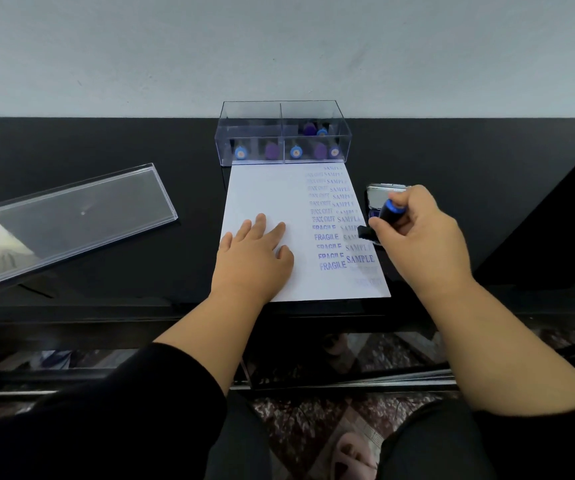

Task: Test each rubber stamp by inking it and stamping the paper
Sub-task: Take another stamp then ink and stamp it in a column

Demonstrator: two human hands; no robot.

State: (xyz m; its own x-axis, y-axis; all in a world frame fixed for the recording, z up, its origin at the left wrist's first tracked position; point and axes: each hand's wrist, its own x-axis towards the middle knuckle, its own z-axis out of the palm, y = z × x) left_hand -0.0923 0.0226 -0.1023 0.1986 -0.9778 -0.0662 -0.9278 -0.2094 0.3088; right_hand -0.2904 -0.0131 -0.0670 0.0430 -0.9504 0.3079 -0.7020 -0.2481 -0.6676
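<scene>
While the right hand (424, 233) grips a stamp (381, 221) by the ink pad (376, 195) | left hand (254, 252) flat, pinning the paper (268, 188) | best: land square on bare white, press evenly.

Two bare forearms, black long sleeves pushed up toward the elbows, left hand (254, 252) and right hand (424, 233) without rings or watch, dark trousers at 6 o'clock, pale pink slipper (351, 452) on one foot
</scene>
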